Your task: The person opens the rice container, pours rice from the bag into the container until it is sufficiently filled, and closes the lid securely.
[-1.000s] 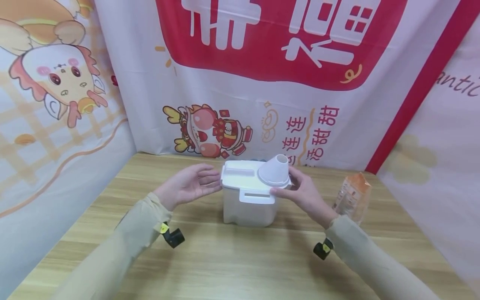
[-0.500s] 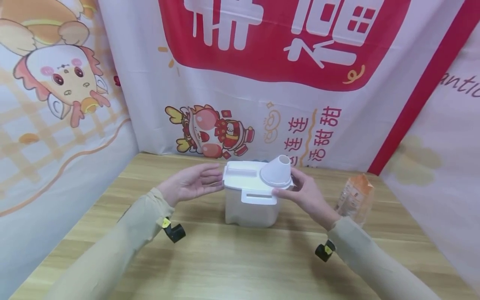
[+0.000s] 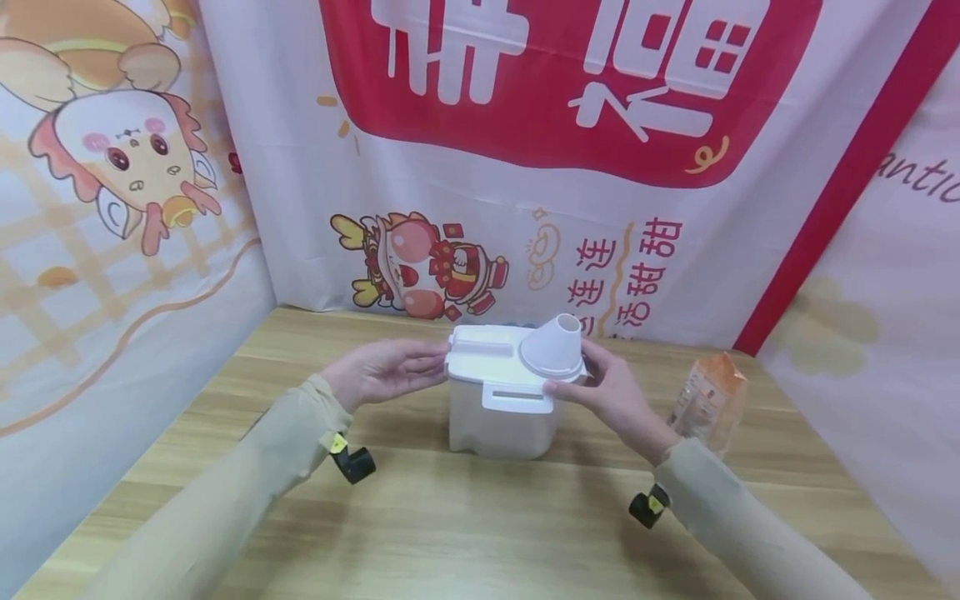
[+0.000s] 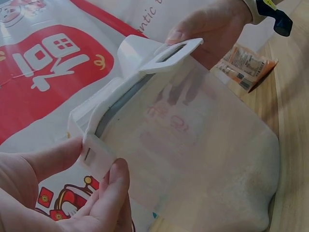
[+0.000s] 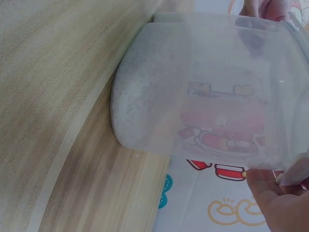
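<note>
A white translucent storage container (image 3: 502, 425) stands upright on the table, its lid (image 3: 483, 354) on top and a cone-shaped white cup (image 3: 551, 350) at the lid's right end. Pale grains fill its bottom, seen in the right wrist view. At the left end, my left hand (image 3: 390, 371) pinches the side latch (image 4: 99, 157) between its thumb and fingers. My right hand (image 3: 618, 400) grips the right end, thumb near the front latch (image 3: 517, 397) and fingers behind. In the right wrist view, part of the right hand (image 5: 285, 198) is cut off by the frame.
An orange and clear plastic bag (image 3: 708, 400) stands on the wooden table (image 3: 465, 525) to the right, beyond the right forearm. Printed cloth (image 3: 420, 167) hangs directly behind the table, with more cloth at both sides.
My left hand has moved slightly, its fingers closing in on the container's left latch. The right hand keeps its place, and the container stays where it was.
</note>
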`<action>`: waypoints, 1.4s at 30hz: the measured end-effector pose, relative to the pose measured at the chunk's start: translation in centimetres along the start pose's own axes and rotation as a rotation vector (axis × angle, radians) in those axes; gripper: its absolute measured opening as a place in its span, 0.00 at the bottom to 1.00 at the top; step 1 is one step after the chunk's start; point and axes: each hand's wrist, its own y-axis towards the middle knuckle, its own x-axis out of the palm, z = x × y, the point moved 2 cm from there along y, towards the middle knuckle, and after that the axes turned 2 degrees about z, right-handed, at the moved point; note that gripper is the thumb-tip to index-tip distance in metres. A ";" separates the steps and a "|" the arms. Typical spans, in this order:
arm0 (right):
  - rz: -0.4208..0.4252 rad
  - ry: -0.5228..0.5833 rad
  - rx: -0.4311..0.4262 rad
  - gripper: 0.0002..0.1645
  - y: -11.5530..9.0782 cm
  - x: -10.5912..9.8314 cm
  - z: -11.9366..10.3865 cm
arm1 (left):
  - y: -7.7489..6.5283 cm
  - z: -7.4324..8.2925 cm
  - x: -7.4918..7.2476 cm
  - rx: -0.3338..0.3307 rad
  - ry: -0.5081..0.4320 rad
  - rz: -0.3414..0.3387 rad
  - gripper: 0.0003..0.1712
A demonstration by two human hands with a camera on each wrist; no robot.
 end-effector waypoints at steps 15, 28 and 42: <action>-0.005 0.005 0.009 0.49 -0.3 -0.1 -0.2 | 0.7 -0.1 -0.4 -0.035 -0.020 0.010 0.32; 0.000 0.016 -0.006 0.49 -0.3 0.0 0.0 | 0.7 -0.2 -0.4 -0.046 -0.001 0.013 0.28; 0.009 0.026 -0.010 0.50 -0.4 -0.1 0.1 | 0.9 -0.1 -0.2 -0.057 0.005 -0.014 0.32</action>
